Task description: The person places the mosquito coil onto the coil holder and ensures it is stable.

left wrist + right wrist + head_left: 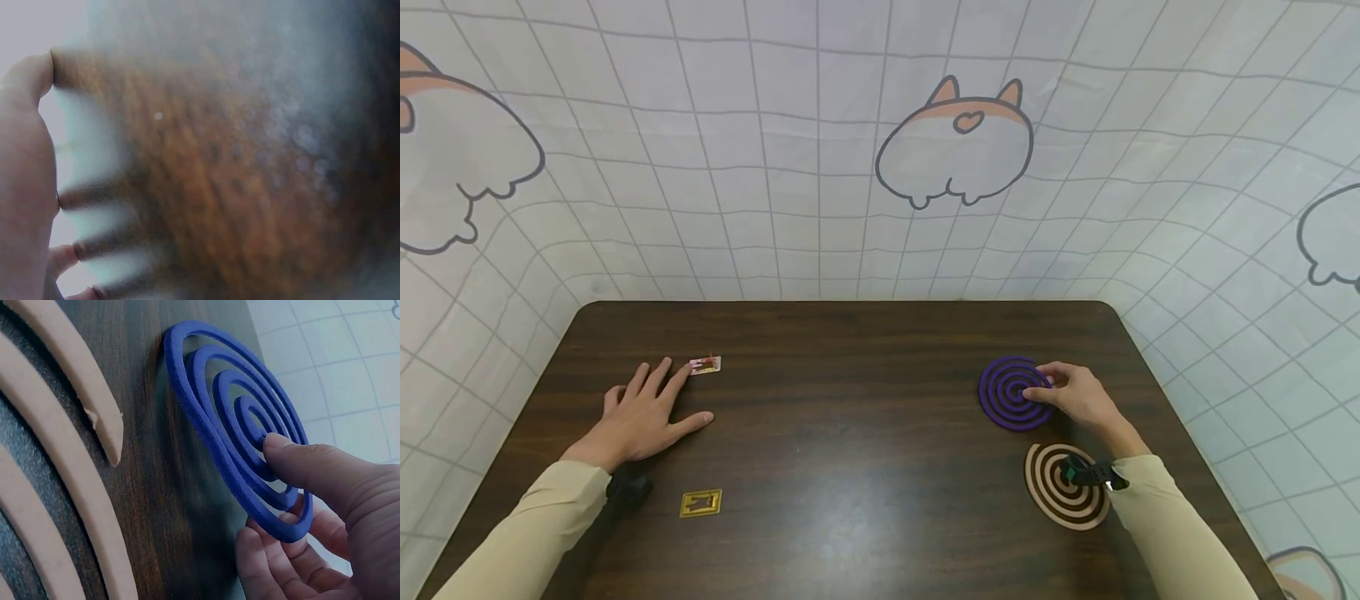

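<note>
My right hand (1081,397) pinches a purple-blue mosquito coil (200,419) near its centre, thumb on top and the other fingers underneath. The coil tilts clear of the dark table in the right wrist view. Just below it lies a tan mosquito coil (1043,492), partly covered by the right wrist. On the left, my left hand (638,421) rests palm down with fingers spread. Its index fingertip is right at the edge of a small, shiny, pink-and-white rectangular piece (706,365). Nearer to me lies a small gold plate (700,503) with a cut-out shape.
The dark wood-grain table (850,417) has rounded far corners. A white gridded curtain (820,167) with cartoon animal prints surrounds it at the back and sides. A dark wrist device (628,488) sits under the left wrist.
</note>
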Action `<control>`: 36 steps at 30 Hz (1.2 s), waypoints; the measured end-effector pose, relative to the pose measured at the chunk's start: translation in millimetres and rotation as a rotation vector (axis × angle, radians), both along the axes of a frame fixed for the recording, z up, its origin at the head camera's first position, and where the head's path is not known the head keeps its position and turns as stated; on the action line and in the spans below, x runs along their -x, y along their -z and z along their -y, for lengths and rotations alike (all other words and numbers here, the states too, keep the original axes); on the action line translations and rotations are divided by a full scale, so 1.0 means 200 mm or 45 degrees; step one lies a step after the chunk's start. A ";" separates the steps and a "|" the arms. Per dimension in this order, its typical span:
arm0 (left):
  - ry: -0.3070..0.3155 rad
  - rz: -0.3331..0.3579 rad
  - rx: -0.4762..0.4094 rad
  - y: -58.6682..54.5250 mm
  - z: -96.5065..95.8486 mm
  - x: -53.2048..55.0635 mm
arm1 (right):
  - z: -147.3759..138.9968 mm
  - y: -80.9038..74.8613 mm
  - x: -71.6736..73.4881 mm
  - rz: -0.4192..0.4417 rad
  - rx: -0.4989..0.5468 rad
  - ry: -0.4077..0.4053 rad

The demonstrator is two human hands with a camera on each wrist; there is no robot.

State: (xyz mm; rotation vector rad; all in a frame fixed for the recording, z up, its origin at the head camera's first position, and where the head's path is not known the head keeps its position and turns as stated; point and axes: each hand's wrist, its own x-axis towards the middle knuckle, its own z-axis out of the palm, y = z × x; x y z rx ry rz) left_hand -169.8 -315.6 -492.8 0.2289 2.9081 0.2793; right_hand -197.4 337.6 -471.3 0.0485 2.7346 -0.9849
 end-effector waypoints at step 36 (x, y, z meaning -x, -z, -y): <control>-0.002 -0.013 0.002 0.01 0.00 -0.01 | 0.01 0.00 -0.01 0.086 0.427 0.033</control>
